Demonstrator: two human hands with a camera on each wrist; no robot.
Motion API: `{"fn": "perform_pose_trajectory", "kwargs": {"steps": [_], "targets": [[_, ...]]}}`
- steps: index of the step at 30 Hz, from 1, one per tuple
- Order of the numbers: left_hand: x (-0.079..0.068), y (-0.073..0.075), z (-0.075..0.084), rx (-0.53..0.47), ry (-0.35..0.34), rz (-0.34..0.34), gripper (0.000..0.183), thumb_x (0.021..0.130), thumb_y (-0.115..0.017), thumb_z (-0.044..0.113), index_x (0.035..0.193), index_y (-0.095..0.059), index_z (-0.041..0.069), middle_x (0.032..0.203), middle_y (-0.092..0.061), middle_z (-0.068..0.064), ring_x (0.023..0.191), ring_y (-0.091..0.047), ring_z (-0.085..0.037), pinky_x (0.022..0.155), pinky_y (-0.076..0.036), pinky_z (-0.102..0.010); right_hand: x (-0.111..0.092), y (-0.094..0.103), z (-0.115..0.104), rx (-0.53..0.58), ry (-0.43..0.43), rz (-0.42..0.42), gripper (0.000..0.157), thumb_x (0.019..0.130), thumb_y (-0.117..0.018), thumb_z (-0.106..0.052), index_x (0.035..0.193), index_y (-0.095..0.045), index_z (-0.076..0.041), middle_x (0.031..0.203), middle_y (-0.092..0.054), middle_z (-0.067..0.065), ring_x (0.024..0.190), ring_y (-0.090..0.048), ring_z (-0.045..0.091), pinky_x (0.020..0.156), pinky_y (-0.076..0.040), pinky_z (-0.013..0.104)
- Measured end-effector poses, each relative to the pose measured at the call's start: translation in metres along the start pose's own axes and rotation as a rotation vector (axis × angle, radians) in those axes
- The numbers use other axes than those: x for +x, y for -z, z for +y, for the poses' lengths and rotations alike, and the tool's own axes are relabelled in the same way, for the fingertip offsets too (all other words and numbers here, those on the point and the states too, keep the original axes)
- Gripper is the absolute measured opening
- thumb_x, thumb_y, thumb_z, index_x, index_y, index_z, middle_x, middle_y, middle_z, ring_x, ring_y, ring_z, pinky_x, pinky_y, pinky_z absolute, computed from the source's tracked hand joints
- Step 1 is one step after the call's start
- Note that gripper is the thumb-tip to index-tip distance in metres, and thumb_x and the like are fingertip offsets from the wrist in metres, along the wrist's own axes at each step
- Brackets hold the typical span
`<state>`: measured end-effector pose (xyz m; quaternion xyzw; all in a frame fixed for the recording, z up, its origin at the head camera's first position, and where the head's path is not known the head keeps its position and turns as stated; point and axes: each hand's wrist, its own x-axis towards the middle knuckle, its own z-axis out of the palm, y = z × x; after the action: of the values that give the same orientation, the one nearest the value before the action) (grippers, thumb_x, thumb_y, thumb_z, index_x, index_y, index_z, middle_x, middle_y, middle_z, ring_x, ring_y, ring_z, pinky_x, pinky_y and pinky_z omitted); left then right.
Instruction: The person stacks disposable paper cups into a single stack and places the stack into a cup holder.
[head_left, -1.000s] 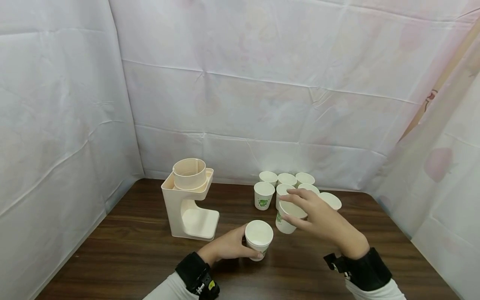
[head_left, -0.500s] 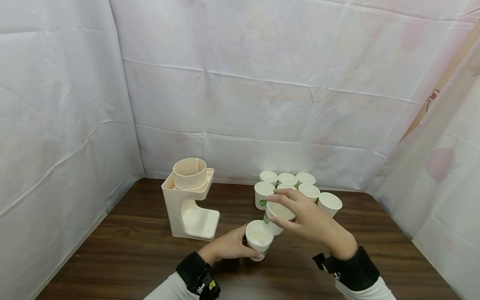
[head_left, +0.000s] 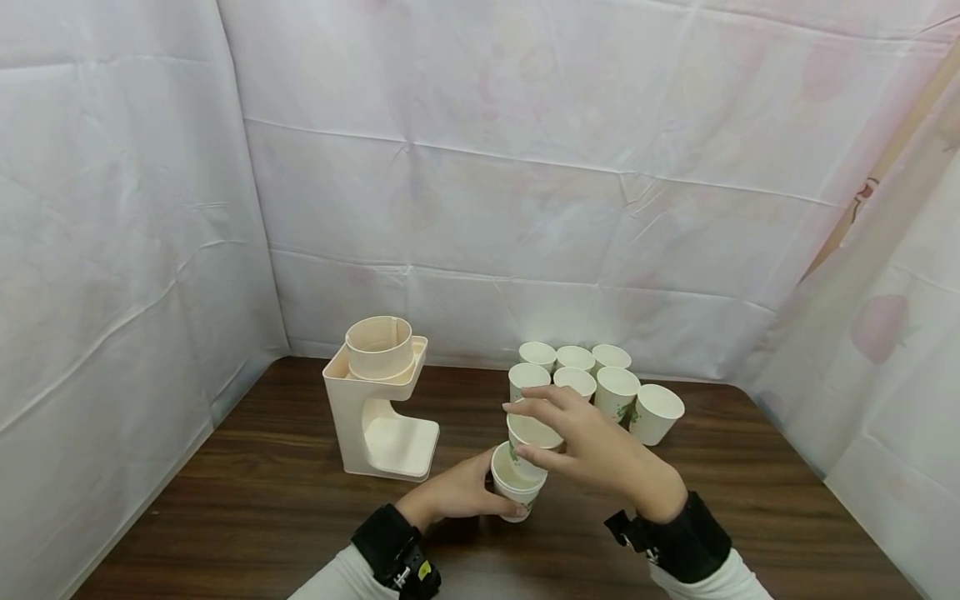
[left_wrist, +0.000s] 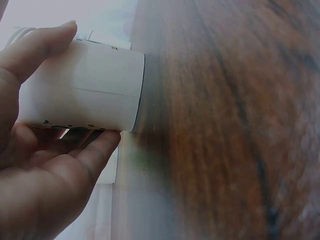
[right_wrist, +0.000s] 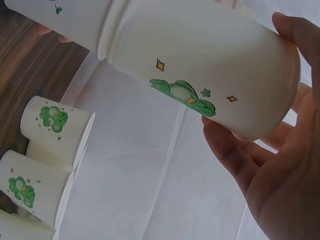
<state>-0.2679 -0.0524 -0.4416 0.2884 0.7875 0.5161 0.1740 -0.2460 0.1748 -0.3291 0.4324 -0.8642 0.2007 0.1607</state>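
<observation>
My left hand (head_left: 457, 490) grips a white paper cup (left_wrist: 85, 82) low on the table, fingers on one side and thumb on the other. Two rims close together show at its mouth in the right wrist view. My right hand (head_left: 592, 446) pinches another paper cup (right_wrist: 200, 65) near its rim; a green cartoon animal and small yellow stars are printed on its side. This cup is slightly tilted, its base inside the mouth of the lower cup. Behind the right hand, several more white paper cups (head_left: 618, 392) stand upright in rows.
A cream plastic stand (head_left: 348, 425) with a round holder (head_left: 379, 348) on top is to the left of the hands. The dark wood table (head_left: 247, 500) backs onto a white cloth (head_left: 480, 208), which also hangs at both sides.
My right hand has carried its cup leftward from the front of the group to the cup in my left hand and lowered it into that mouth. The left hand stays in place.
</observation>
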Motion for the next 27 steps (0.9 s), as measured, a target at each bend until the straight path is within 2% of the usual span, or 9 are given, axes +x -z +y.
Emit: {"fn": "perform_pose_trajectory", "kwargs": {"steps": [6, 13, 19, 27], "targets": [[0.0, 0.0, 0.0, -0.004, -0.01, -0.004, 0.073, 0.083, -0.084, 0.026, 0.143, -0.044, 0.026, 0.123, -0.061, 0.014, 0.117, -0.056, -0.009, 0.104, -0.039, -0.042, 0.003, -0.006, 0.0, -0.021, 0.066, 0.025, 0.043, 0.095, -0.07, -0.041, 0.135, -0.061, -0.028, 0.139, -0.054, 0.004, 0.122, -0.054, 0.019, 0.087, -0.053, 0.037], [0.0, 0.0, -0.002, 0.006, -0.007, -0.001, 0.073, 0.083, -0.084, 0.028, 0.144, -0.044, 0.024, 0.122, -0.06, 0.012, 0.115, -0.056, -0.01, 0.101, -0.041, -0.04, 0.005, -0.019, 0.003, -0.034, 0.182, 0.063, 0.041, 0.094, -0.072, -0.037, 0.131, -0.063, -0.02, 0.134, -0.057, 0.006, 0.12, -0.055, 0.024, 0.093, -0.051, 0.039], [0.0, 0.0, -0.003, -0.003, -0.004, 0.004, 0.074, 0.083, -0.084, 0.027, 0.144, -0.043, 0.016, 0.123, -0.06, 0.009, 0.112, -0.058, -0.01, 0.098, -0.044, -0.035, 0.001, -0.03, 0.003, -0.016, 0.154, 0.012, 0.041, 0.094, -0.073, -0.034, 0.131, -0.063, -0.018, 0.136, -0.056, 0.005, 0.124, -0.053, 0.023, 0.095, -0.049, 0.039], [-0.001, -0.001, -0.002, -0.091, -0.017, -0.028, 0.074, 0.084, -0.082, 0.021, 0.145, -0.042, 0.01, 0.126, -0.059, 0.003, 0.112, -0.057, -0.011, 0.096, -0.045, -0.032, -0.003, -0.046, 0.005, 0.002, 0.142, -0.016, 0.039, 0.095, -0.072, -0.034, 0.129, -0.064, -0.017, 0.135, -0.055, 0.006, 0.124, -0.054, 0.023, 0.094, -0.05, 0.038]]}}
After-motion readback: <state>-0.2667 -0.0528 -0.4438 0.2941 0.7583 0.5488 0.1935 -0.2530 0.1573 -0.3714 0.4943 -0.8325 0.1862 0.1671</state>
